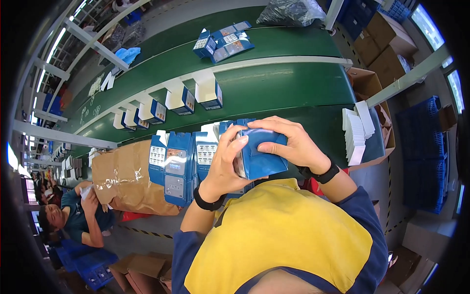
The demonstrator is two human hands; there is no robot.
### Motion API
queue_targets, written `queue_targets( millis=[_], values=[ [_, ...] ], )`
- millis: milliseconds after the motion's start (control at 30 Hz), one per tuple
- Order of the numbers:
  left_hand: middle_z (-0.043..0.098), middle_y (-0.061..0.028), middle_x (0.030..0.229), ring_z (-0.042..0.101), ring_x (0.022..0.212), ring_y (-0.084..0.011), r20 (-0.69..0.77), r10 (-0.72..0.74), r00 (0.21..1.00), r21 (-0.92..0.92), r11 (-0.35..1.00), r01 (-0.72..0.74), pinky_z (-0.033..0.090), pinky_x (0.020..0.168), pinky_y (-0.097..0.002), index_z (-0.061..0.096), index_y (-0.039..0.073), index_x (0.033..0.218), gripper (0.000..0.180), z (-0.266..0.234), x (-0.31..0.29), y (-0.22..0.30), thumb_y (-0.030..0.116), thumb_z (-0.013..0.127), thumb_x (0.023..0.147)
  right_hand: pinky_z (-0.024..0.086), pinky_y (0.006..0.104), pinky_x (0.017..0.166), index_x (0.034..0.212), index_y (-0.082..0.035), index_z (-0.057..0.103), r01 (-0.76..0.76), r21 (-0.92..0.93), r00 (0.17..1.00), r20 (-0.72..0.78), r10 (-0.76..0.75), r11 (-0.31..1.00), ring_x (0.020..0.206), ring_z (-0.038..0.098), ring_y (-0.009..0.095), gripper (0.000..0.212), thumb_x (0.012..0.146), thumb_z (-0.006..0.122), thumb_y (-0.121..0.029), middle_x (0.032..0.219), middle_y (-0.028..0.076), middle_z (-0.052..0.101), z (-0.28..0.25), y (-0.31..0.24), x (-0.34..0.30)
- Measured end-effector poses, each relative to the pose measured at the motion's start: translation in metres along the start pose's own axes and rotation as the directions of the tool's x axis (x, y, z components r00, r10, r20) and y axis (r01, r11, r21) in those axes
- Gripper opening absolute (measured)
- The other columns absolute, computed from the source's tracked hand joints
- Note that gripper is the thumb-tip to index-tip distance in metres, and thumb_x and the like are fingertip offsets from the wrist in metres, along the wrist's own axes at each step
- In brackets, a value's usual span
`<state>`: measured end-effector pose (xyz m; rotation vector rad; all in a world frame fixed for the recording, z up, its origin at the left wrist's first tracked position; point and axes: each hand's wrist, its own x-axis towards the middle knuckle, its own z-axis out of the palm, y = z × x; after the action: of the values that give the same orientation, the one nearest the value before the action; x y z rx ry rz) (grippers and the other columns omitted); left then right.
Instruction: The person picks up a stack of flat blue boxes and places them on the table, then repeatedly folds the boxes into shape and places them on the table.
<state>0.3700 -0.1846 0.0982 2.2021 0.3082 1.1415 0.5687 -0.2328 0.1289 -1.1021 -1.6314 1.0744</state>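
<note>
A blue carton point(262, 158) is held between both my hands in front of my chest, above the near edge of the green work surface. My left hand point(226, 161) grips its left side, with fingers bent over the edge. The right hand point(293, 144) reaches across the far side with its fingers, and its thumb presses on the blue face. Just left of my hands lie stacks of flattened blue printed cartons point(179, 169) with white panels. My palms hide part of the held carton.
Several blue boxes with raised white flaps point(209, 94) stand along the green conveyor point(279, 83). More flat cartons point(230, 43) lie farther back. White folded inserts point(353, 132) are stacked at right, by a cardboard box point(387, 122). A brown paper-wrapped bundle point(129, 176) and a co-worker point(88, 210) are at left.
</note>
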Motion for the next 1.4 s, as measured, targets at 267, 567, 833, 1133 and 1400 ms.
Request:
queue_targets(
  millis=[267, 567, 833, 1133, 1400],
  values=[
    [0.034, -0.0238, 0.131, 0.037, 0.122, -0.0415, -0.260, -0.179, 0.949, -0.188, 0.973, 0.132, 0.028, 0.102, -0.0503, 0.026, 0.007, 0.134, 0.096, 0.026, 0.009, -0.021, 0.028, 0.084, 0.061, 0.034, 0.0369, 0.101, 0.144, -0.009, 0.018, 0.274, 0.411, 0.884, -0.463, -0.060, 0.869, 0.126, 0.039, 0.024, 0.080, 0.088, 0.036, -0.063, 0.145, 0.016, 0.022, 0.035, 0.026, 0.027],
    [0.035, -0.0203, 0.135, 0.035, 0.124, -0.0439, 0.234, 0.319, 0.918, 0.412, 0.823, -0.391, 0.026, 0.103, -0.0530, 0.033, 0.007, 0.136, 0.084, -0.025, 0.022, -0.087, 0.018, 0.077, 0.065, 0.030, 0.0361, 0.105, 0.146, -0.010, 0.003, -0.492, 0.743, 0.853, 0.307, 0.422, 0.454, 0.130, 0.031, 0.024, 0.086, 0.086, 0.055, -0.041, 0.148, 0.016, 0.015, -0.030, 0.085, 0.060],
    [0.049, -0.0196, 0.116, 0.050, 0.106, -0.0360, -0.226, -0.893, 0.388, 0.563, 0.206, 0.801, 0.042, 0.089, -0.0394, 0.027, 0.002, 0.137, 0.098, -0.067, -0.059, -0.086, 0.024, 0.082, 0.059, 0.029, 0.0382, 0.106, 0.145, -0.009, -0.004, 0.016, 0.241, 0.898, -0.429, 0.092, 0.970, 0.131, 0.032, 0.027, 0.107, 0.070, 0.073, -0.009, 0.143, 0.017, 0.026, 0.004, 0.249, 0.210],
    [0.048, -0.0157, 0.110, 0.050, 0.100, -0.0331, -0.385, -0.761, 0.522, 0.774, 0.042, 0.631, 0.039, 0.090, -0.0379, 0.026, 0.007, 0.140, 0.103, -0.043, -0.075, -0.087, 0.018, 0.084, 0.056, 0.032, 0.0403, 0.102, 0.143, -0.003, 0.006, -0.491, 0.199, 0.743, -0.412, 0.527, 0.848, 0.127, 0.036, 0.026, 0.092, 0.078, 0.068, -0.023, 0.139, 0.018, 0.033, 0.046, 0.259, 0.162],
    [0.046, -0.0182, 0.112, 0.050, 0.100, -0.0274, -0.462, -0.648, 0.605, 0.268, 0.548, 0.792, 0.039, 0.088, -0.0361, 0.030, 0.008, 0.135, 0.083, -0.047, -0.063, -0.087, 0.015, 0.078, 0.068, 0.037, 0.0347, 0.097, 0.139, -0.006, 0.030, -0.428, 0.631, 0.854, 0.049, 0.518, 0.647, 0.117, 0.047, 0.017, 0.059, 0.089, 0.059, -0.020, 0.128, 0.004, 0.050, 0.079, 0.093, 0.050]
  ],
)
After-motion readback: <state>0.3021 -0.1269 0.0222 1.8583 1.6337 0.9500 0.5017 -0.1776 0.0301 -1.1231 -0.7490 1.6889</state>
